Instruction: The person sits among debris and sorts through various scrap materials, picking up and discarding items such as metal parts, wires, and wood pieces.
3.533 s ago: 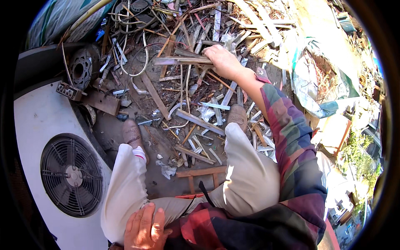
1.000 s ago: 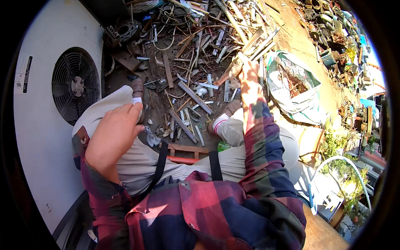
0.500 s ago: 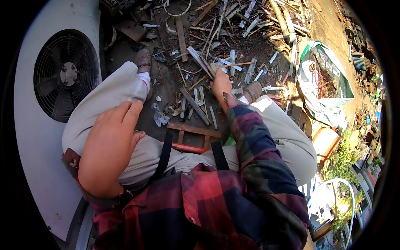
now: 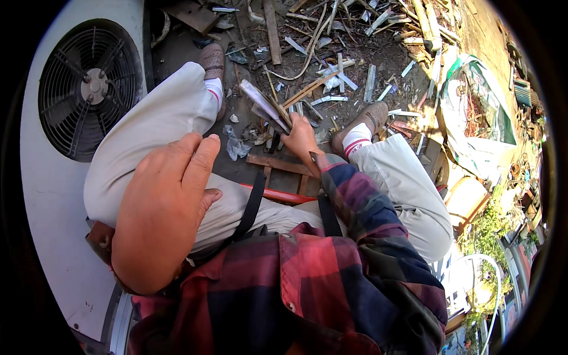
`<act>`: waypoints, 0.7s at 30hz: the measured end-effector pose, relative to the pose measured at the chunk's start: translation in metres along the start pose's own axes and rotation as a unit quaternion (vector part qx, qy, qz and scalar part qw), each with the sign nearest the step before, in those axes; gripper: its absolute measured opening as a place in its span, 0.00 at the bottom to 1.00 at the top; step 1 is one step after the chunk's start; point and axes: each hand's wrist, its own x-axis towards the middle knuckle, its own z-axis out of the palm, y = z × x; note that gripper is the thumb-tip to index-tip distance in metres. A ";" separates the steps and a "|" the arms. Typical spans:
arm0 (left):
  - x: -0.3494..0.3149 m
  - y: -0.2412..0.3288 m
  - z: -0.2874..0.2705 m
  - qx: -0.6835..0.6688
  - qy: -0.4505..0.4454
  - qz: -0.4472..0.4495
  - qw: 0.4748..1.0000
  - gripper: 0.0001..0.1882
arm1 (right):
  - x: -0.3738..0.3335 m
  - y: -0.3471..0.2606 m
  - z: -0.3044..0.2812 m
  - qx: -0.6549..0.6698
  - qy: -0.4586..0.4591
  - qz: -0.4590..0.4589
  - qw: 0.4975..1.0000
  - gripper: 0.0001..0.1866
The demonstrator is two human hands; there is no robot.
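My right hand [image 4: 302,138] is closed around a small bundle of thin, flat strips [image 4: 264,105], pale and brownish, low over the ground between my feet. The strips point away and to the left. Wooden slats [image 4: 310,90] and whitish slivers lie just beyond them. My left hand [image 4: 163,204] is held over my left thigh, palm down, fingers stretched out and nothing in it. Whether it touches the trouser leg [image 4: 148,121] I cannot tell. Nearer my lap lies a small reddish-brown wooden frame [image 4: 280,164], partly hidden by my right wrist.
To the left stands a white metal housing with a black fan grille [image 4: 90,90]. Scrap wood and sticks [image 4: 426,23] are heaped at the far right. A white and green sack [image 4: 476,154] stands right of my right shoe [image 4: 371,118]. Clear crumpled plastic [image 4: 236,145] lies between my feet.
My right hand has drawn nearer and a little left with the strips, over where loose strips lay. The view has shifted. My left hand keeps its pose near the thigh.
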 end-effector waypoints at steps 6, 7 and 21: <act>-0.006 -0.003 -0.002 -0.004 0.012 -0.012 1.000 0.32 | -0.019 0.029 0.035 -0.158 -0.033 -0.129 0.978 0.18; -0.007 -0.003 -0.001 -0.004 0.014 -0.014 1.000 0.32 | -0.020 0.030 0.036 -0.171 -0.044 -0.132 0.975 0.18; -0.012 -0.007 0.012 0.032 0.080 0.018 0.996 0.28 | 0.029 -0.019 -0.058 0.078 0.047 -0.008 0.996 0.24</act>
